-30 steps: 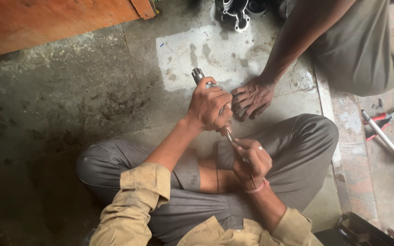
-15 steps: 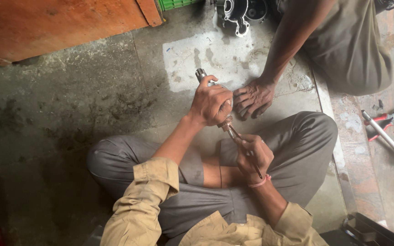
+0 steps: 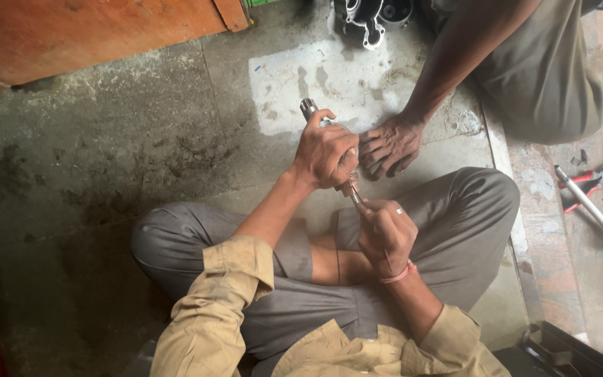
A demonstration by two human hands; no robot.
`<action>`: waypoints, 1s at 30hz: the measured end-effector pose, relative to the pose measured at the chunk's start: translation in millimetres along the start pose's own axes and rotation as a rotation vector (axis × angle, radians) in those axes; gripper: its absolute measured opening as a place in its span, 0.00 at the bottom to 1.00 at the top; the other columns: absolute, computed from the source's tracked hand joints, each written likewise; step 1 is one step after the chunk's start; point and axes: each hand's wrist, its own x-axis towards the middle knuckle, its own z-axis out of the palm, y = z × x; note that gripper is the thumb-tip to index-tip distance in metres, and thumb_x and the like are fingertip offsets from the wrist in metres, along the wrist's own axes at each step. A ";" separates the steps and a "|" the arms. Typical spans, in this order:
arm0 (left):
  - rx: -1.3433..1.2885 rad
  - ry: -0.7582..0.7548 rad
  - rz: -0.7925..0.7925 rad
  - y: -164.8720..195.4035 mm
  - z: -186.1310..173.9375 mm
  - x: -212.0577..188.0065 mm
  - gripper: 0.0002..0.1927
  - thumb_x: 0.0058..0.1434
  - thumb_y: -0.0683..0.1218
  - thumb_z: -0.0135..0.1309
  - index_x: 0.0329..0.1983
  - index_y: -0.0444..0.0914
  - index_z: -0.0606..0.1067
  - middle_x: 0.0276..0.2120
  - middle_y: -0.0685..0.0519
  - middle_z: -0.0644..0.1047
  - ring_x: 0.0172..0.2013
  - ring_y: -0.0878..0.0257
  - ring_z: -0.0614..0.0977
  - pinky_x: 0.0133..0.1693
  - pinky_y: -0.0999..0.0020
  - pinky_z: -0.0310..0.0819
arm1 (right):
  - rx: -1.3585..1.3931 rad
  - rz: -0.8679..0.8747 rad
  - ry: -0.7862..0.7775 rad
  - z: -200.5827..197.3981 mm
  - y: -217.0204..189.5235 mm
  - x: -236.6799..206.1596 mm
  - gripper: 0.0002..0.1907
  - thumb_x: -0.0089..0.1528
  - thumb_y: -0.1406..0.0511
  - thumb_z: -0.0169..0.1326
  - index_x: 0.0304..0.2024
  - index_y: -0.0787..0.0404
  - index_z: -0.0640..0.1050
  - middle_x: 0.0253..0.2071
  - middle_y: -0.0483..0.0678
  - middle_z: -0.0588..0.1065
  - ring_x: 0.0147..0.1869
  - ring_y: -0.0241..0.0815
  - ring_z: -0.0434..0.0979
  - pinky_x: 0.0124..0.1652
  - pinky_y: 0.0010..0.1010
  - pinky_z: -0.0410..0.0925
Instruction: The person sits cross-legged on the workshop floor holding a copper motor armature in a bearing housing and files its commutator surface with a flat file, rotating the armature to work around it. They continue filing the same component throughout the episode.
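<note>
Item: metal shaft, grey, round-ended, with a copper-coloured winding showing just below my left hand.

Location: above my crossed legs, over the concrete floor.

Hands: left closed around the shaft; right hand closed on a thin tool set against the winding.

Risk, my judgement: the tool could slip off and jab my left fingers, or the co-worker's hand resting just beyond the shaft; the shaft may twist in my grip.
</note>
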 end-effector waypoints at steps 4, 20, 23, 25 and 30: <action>-0.001 -0.024 -0.017 -0.7 -2.6 0.9 0.08 0.52 0.47 0.49 0.22 0.39 0.73 0.21 0.50 0.77 0.26 0.53 0.79 0.56 0.51 0.64 | 0.077 0.111 -0.123 -15.5 -2.4 6.6 0.08 0.57 0.80 0.57 0.32 0.67 0.71 0.34 0.54 0.75 0.32 0.51 0.75 0.33 0.37 0.67; -0.006 -0.007 -0.047 -2.9 0.7 0.3 0.10 0.52 0.48 0.48 0.22 0.39 0.74 0.20 0.50 0.77 0.26 0.54 0.79 0.56 0.51 0.63 | -0.001 0.010 0.013 7.9 6.6 -4.1 0.15 0.57 0.79 0.62 0.28 0.66 0.68 0.33 0.53 0.76 0.32 0.49 0.75 0.31 0.36 0.67; -0.007 -0.009 -0.031 -0.5 0.2 0.0 0.09 0.52 0.48 0.48 0.22 0.39 0.74 0.21 0.50 0.77 0.27 0.54 0.80 0.56 0.51 0.63 | 0.042 0.092 0.050 7.9 9.0 -7.1 0.14 0.58 0.79 0.63 0.29 0.66 0.69 0.33 0.52 0.78 0.29 0.44 0.76 0.29 0.33 0.67; -0.007 -0.014 -0.030 0.8 -0.3 -0.2 0.09 0.51 0.48 0.48 0.22 0.39 0.74 0.21 0.50 0.78 0.27 0.54 0.80 0.56 0.52 0.64 | 0.079 0.085 0.027 2.9 11.4 -6.4 0.13 0.57 0.79 0.62 0.29 0.66 0.70 0.34 0.52 0.78 0.30 0.44 0.76 0.29 0.32 0.67; 0.000 -0.036 -0.038 1.1 -1.5 0.2 0.08 0.52 0.47 0.48 0.22 0.39 0.73 0.21 0.51 0.77 0.27 0.54 0.80 0.56 0.52 0.63 | 0.083 0.060 -0.093 -12.1 11.7 -2.8 0.13 0.57 0.79 0.61 0.29 0.65 0.69 0.34 0.52 0.77 0.31 0.46 0.76 0.31 0.34 0.67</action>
